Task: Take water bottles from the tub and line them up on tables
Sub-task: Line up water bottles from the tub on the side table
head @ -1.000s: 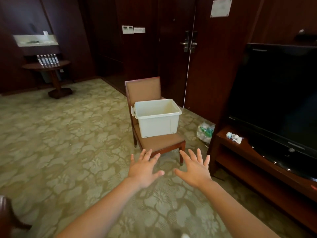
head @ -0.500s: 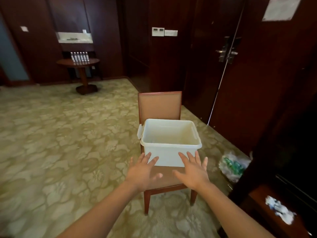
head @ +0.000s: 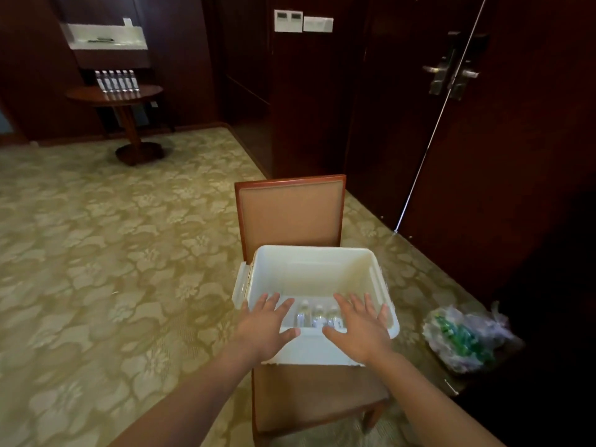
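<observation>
Patterned carpet (head: 113,253) lies broad left of the chair (head: 290,211); left hand (head: 264,327) and right hand (head: 361,330) hover, fingers spread, over the tub's (head: 309,269) near rim, bottles (head: 317,316) inside.

Dim, warm room light, dark wood walls, slight motion blur, wide-angle bending at edges.

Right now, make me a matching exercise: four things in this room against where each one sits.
1 white tub
2 row of bottles
3 plastic bag
4 loose bottles

A on the carpet
B in the tub
C on the chair seat
D on the round table

Pairs: 1-C, 2-D, 3-A, 4-B
</observation>
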The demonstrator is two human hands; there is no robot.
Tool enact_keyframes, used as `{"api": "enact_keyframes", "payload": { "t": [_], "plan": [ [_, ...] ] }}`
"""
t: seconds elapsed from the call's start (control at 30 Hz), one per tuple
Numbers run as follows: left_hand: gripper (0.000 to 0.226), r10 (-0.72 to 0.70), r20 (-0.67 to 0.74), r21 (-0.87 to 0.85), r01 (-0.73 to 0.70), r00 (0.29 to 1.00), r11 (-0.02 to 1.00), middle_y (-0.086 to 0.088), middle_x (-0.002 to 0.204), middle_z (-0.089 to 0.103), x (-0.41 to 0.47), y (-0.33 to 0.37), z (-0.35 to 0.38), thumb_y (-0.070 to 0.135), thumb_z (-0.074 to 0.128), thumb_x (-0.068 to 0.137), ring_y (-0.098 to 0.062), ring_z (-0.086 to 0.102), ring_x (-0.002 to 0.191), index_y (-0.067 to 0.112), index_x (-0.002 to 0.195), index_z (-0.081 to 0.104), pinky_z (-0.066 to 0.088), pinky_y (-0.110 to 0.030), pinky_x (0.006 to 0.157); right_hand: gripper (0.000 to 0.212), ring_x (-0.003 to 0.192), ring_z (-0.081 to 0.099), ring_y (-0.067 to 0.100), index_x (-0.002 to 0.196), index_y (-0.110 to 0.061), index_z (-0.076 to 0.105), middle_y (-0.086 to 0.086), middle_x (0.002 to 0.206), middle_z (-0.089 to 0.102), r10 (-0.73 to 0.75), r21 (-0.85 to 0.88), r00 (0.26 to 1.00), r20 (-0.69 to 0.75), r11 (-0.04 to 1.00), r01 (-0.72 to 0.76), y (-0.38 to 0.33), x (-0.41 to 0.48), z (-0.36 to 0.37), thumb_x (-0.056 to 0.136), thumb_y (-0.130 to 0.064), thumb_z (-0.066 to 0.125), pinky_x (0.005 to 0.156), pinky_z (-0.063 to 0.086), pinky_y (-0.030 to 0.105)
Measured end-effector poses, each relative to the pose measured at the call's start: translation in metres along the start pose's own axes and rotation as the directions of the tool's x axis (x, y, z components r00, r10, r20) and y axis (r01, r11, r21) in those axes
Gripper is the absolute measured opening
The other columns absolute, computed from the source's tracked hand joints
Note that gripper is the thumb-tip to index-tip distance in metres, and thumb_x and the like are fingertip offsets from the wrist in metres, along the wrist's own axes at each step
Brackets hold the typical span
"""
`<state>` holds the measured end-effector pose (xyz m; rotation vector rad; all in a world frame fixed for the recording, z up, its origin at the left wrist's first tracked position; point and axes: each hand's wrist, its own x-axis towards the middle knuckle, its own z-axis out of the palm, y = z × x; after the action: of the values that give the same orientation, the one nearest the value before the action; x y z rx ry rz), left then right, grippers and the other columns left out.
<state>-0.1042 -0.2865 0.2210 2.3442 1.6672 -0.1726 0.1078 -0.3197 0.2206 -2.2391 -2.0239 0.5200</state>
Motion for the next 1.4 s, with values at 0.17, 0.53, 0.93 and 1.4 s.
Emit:
{"api": "enact_keyframes", "payload": {
  "t": [0.17, 0.53, 0.93, 1.4],
  "plan": [
    [0.068, -0.004, 0.092, -0.031, 0.007, 0.996, 0.999, 0.002, 0.165, 0.005, 0.077, -0.013, 0.005, 0.06, 0.034, 0.097, -0.023, 0.0, 0.152, 0.036, 0.155, 0.008, 0.003, -0.053, 0.12, 0.078, 0.153, -0.009, 0.03, 0.156, -0.037, 0.009, 0.001, 0.167, 0.006, 0.056, 0.02, 0.994, 0.092, 0.998, -0.058, 0.018, 0.071, 0.012, 0.092, -0.065, 0.041, 0.118, -0.011, 0.057],
    [0.071, -0.056, 0.329, -0.079, 0.087, 0.943, 0.993, 0.0, 0.164, 0.011, 0.232, -0.026, 0.068, 0.062, 0.036, 0.095, -0.023, 0.008, 0.151, 0.035, 0.155, 0.009, 0.011, -0.051, 0.12, 0.08, 0.153, -0.008, 0.027, 0.157, -0.035, 0.009, -0.002, 0.167, 0.005, 0.065, 0.019, 0.917, 0.393, 0.997, -0.079, 0.069, 0.222, 0.069, 0.092, -0.06, 0.048, 0.12, -0.004, 0.053],
    [0.068, -0.072, 0.556, -0.179, 0.204, 0.828, 0.962, -0.001, 0.158, 0.029, 0.352, -0.042, 0.185, 0.055, 0.043, 0.096, -0.023, 0.034, 0.142, 0.033, 0.154, 0.015, 0.031, -0.035, 0.111, 0.079, 0.153, 0.001, 0.029, 0.157, -0.03, 0.014, 0.002, 0.164, 0.02, 0.013, -0.011, 0.789, 0.614, 1.0, -0.008, 0.126, 0.357, 0.18, 0.092, -0.053, 0.054, 0.122, -0.001, 0.053],
    [0.083, -0.295, 0.593, -0.326, 0.558, 0.749, 0.763, 0.005, 0.143, 0.046, 0.394, -0.031, 0.278, 0.059, 0.068, 0.079, -0.022, 0.059, 0.113, 0.036, 0.147, 0.027, 0.049, -0.036, 0.094, 0.09, 0.153, 0.0, 0.024, 0.147, -0.031, 0.031, 0.007, 0.159, 0.028, -0.129, -0.017, 0.707, 0.695, 0.981, 0.195, 0.14, 0.411, 0.27, 0.073, -0.062, 0.073, 0.114, -0.024, 0.052]
  ]
}}
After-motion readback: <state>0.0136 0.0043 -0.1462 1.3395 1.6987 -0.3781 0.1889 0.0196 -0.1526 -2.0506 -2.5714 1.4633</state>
